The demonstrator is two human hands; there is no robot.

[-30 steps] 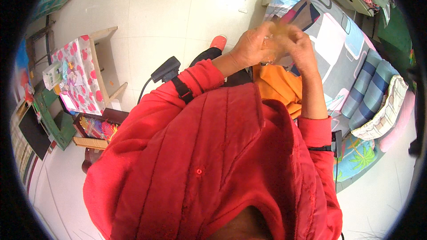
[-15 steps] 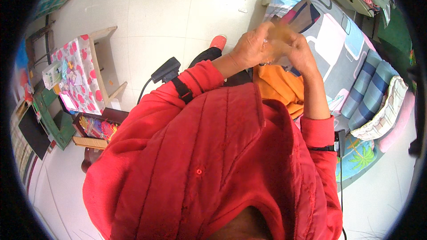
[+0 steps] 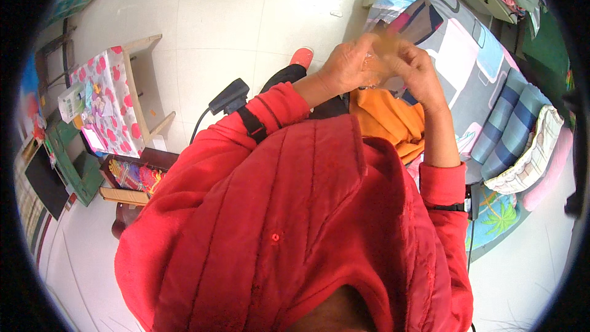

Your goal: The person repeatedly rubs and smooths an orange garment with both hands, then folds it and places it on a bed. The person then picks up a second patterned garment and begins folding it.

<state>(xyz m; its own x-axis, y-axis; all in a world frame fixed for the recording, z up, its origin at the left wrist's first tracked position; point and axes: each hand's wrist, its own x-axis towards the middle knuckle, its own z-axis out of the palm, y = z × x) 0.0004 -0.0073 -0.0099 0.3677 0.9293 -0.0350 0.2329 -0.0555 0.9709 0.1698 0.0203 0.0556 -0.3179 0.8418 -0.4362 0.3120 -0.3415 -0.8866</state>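
My left hand (image 3: 345, 66) and my right hand (image 3: 419, 75) meet in front of me, over the near edge of the bed. Both are closed, fingers bent around a small yellowish-brown blurred thing (image 3: 387, 46) whose kind I cannot make out. Something clear and shiny glints by the left fingers. Most of what they hold is hidden by fingers. Below the hands lies an orange cloth (image 3: 384, 120). Just beyond them, a dark grey piece with pink and navy parts (image 3: 421, 21) rests on the bed.
At right is a bed with a patterned grey sheet (image 3: 458, 98), rolled blue striped bedding (image 3: 513, 123) and a green palm-print cloth (image 3: 501, 218). A flower-covered table (image 3: 114, 101) with small items stands left. A red shoe (image 3: 302, 57) shows on the tiled floor (image 3: 227, 18).
My right hand and forearm have shifted slightly to the right, and its fingers have changed their bend. The left hand stays nearly in place.
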